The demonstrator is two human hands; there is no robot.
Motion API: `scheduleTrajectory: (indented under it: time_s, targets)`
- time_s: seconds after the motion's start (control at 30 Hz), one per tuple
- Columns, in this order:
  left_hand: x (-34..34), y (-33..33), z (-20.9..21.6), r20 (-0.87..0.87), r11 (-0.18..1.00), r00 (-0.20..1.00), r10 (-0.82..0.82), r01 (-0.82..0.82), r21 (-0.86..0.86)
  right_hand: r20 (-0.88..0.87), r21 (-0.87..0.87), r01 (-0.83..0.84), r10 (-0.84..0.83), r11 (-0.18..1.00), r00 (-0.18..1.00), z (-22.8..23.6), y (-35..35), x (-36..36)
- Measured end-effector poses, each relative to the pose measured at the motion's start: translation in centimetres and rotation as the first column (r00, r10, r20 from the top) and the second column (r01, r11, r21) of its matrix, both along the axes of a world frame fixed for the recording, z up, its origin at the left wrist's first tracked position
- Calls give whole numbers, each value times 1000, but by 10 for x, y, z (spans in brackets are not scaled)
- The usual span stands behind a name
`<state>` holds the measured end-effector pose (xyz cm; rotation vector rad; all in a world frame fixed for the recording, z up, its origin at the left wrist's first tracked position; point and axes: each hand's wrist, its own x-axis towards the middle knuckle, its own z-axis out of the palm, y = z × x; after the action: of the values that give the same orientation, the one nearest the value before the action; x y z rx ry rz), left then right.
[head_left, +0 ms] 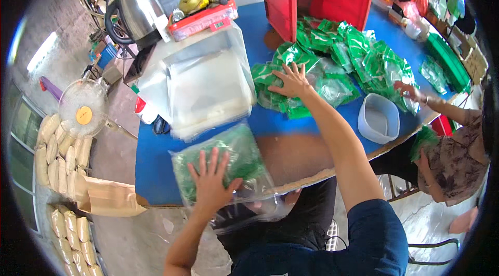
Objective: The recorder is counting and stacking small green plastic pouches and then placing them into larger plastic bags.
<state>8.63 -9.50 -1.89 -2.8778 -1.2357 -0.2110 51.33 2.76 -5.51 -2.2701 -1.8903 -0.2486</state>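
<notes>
My left hand [210, 185] lies flat, fingers spread, on a large clear plastic bag [243, 154] with green packets inside. The bag's loose end hangs over the near table edge toward my lap. With my right arm stretched forward, my right hand [292, 83] is open on the near left side of a heap of green-and-clear plastic packets [358, 50]. Nothing shows gripped in it, though its underside is hidden. A thick stack of flat clear bags [210, 89] sits beyond my left hand.
A red crate [280, 3] stands on its side behind the heap. At right is a white tub [368, 129], near a co-worker's hand [408, 90] touching the packets. A steel kettle [139, 12] and red tray [202, 22] are far left; a fan [83, 102] stands beyond the table.
</notes>
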Motion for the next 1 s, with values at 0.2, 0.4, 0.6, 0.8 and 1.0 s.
scheduleTrajectory:
  time_s: [0.2,0.4,0.6,0.8,1.0]
  targets:
    - [-67,55,0,-58,992,995,84,-78,95,-72,94,-83,90,992,993,-2,-61,-26]
    - [-97,99,-1,-8,998,1000,17,-16,68,-88,156,-113,128,981,988,-16,-123,-69]
    - [-112,102,25,-67,999,997,-25,27,25,-148,95,-210,222,973,964,-9,-160,-83]
    - [-85,70,37,395,915,899,190,-308,259,-180,316,-153,218,936,959,25,-163,-109]
    - [-90,124,-3,110,778,773,625,-605,-171,-50,51,-362,364,931,930,8,-192,-180]
